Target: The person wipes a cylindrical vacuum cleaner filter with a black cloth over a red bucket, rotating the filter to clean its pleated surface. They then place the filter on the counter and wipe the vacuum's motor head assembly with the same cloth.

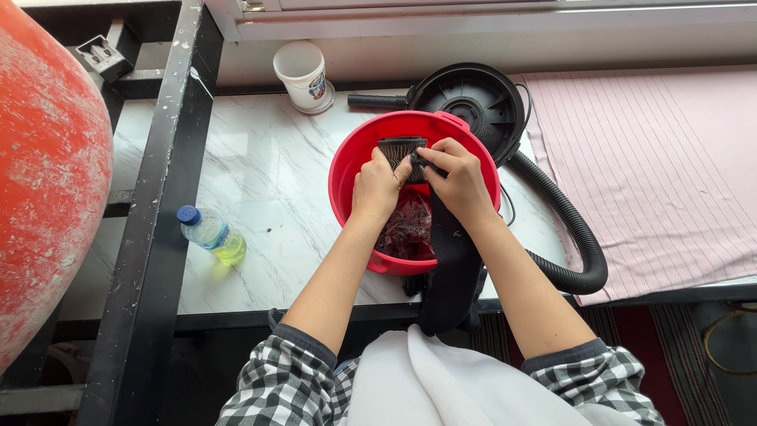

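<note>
— Fingertips first?
— Both sets pinched on the black pleated filter (pixel 402 150). Left hand (pixel 377 188) clamped on its lower left edge, thumb over the top; right hand (pixel 461 183) closed round the dark piece at the filter's right end, index and thumb tight together.
— Why held there?
— Probably to keep it over the red bucket (pixel 356 170), so that anything loose drops inside rather than onto the marble counter (pixel 260 181). Held at the bucket's twelve o'clock, just under the far rim.
— Look of the filter?
— Small, rectangular, ribbed in fine pleats, greyish with what seems to be dust. Below it, at six o'clock inside the bucket, something dark red and wet-looking; hard to tell what.
— Further out?
— Black vacuum lid (pixel 473 95) touching the bucket at one o'clock, ribbed hose (pixel 579 244) curling round at four. White cup (pixel 303 75) at eleven, plastic bottle (pixel 211 234) at eight, pink cloth (pixel 654 173) at three.
</note>
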Motion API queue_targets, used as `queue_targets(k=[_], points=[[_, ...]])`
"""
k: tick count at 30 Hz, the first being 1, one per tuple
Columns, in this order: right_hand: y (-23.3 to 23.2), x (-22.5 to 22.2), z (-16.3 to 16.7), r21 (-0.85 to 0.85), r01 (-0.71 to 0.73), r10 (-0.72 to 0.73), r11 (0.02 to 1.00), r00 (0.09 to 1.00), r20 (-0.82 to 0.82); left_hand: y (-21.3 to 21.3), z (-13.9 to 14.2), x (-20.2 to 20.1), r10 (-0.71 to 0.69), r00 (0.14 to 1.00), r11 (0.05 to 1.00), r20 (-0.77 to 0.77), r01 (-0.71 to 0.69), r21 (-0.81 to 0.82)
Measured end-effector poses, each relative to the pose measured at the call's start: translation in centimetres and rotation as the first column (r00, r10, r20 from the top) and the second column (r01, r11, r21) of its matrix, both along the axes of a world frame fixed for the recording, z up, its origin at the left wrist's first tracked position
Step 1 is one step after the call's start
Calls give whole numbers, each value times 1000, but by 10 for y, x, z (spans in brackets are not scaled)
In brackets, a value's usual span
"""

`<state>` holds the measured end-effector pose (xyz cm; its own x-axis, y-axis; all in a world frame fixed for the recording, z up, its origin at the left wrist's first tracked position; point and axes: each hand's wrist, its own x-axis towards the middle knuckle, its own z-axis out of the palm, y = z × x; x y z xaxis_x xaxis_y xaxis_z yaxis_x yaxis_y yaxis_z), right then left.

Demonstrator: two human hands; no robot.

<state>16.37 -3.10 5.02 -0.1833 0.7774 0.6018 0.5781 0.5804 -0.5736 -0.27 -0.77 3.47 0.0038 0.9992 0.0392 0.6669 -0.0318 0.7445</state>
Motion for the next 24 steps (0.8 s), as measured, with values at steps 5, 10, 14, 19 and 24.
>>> queue_targets(k=[5,10,14,19,24], points=[[-4,-6,3,119,-5,-17,993,982,186,3,0,-6,-50,996,996,67,45,81],[3,12,10,-139,-129,146,982,981,123,7,-5,-6,-28,1000,961,-9,29,276],[-1,27,10,-168,-28,55,985,986,157,9,-7,-5,-11,1000,964,17,6,266],[-4,13,8,-19,29,-29,999,999,-25,7,-6,-2,-33,999,970,18,27,242],[-10,-7,9,51,0,-2,999,999,52,5,-5,-3,-56,998,976,42,45,215]])
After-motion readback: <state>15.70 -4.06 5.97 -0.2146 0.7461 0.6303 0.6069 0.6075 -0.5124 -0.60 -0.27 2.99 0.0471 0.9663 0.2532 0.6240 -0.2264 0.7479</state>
